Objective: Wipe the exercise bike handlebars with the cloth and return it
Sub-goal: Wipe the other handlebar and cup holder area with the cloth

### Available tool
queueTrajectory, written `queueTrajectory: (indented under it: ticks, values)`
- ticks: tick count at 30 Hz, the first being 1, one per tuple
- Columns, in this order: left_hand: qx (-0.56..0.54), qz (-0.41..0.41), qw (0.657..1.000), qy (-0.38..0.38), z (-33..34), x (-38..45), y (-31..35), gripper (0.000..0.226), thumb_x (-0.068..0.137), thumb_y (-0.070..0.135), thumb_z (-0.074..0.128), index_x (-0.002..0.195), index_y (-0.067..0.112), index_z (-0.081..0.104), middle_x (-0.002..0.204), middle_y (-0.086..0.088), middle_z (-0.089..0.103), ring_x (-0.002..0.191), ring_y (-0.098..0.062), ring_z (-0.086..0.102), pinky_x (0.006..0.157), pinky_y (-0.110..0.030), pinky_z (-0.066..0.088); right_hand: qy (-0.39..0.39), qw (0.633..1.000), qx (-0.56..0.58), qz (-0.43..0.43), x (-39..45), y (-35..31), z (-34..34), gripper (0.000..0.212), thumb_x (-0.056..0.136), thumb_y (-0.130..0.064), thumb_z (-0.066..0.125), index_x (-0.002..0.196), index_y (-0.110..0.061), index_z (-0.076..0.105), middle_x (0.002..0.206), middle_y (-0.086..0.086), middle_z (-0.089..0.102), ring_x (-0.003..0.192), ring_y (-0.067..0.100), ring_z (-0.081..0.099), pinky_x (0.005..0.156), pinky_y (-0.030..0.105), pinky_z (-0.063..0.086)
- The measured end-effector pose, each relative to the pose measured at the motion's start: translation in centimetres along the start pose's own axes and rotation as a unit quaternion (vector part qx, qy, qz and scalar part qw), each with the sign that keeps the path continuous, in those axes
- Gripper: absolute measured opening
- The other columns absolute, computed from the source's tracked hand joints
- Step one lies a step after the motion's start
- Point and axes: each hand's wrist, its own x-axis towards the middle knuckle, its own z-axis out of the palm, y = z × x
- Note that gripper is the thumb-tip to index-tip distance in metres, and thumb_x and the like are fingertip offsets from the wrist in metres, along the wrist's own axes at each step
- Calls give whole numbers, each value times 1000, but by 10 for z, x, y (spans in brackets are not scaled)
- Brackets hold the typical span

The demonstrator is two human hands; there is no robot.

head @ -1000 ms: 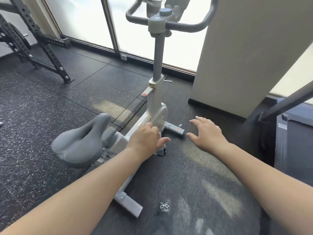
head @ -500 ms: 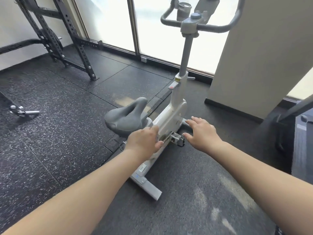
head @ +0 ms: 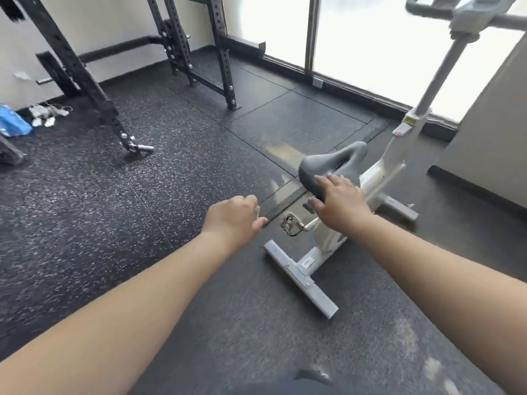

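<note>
The white exercise bike [head: 379,178] stands at the right, its grey handlebars [head: 422,8] cut off by the top right corner. Both my arms reach forward with nothing in them. My right hand [head: 339,203] has its fingers spread and overlaps the near edge of the grey saddle [head: 333,162]; whether it touches it I cannot tell. My left hand [head: 233,216] hangs loosely curled over the floor, left of the pedal [head: 291,222]. I see no sure cloth; a blue item [head: 14,124] and small white items [head: 45,112] lie on the floor at the far left.
A black power rack [head: 199,52] with perforated uprights stands at the back left, and one slanted leg [head: 114,121] ends in a metal peg. Frosted windows [head: 370,38] line the back. A beige column [head: 490,124] rises at the right. The bike's rear foot bar [head: 299,277] lies near me.
The view has swung left, so the bike has slid from the centre to the right and the rack has come into view. Both hands stay held out in front, empty.
</note>
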Motion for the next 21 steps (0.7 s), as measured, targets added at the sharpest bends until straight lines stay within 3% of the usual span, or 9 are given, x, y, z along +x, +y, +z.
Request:
queueTrajectory:
  ticks: [5,9,14,21]
  values:
    - [-2,-49,999,-2,8,10,-66,40,93,53,44,110,17,50,108,-6,62,96,-28,62,65,-31,39,1,999,-19,-44,52,-58,17,62,91,-52,44,146,-26,30,155,5,28,143,26,22,115,48,23]
    - [1,-66,998,-8,22,43,-113,40,93,53,44,109,17,50,104,-4,62,91,-27,62,63,-30,40,-26,997,-27,-60,107,-90,35,61,92,-53,42,147,-30,26,159,3,19,146,26,14,117,47,15]
    - [-3,-68,998,-9,25,135,-161,41,93,54,42,110,18,47,100,-3,62,84,-25,62,59,-30,42,-48,997,-32,-56,200,-108,43,63,93,-55,39,148,-32,21,160,1,14,147,26,8,117,49,11]
    - [-9,-64,998,5,11,254,-201,39,96,52,38,110,17,48,98,-3,61,77,-24,58,55,-29,39,-47,998,-32,-17,322,-104,29,60,93,-55,39,147,-29,27,158,3,22,146,28,14,116,50,17]
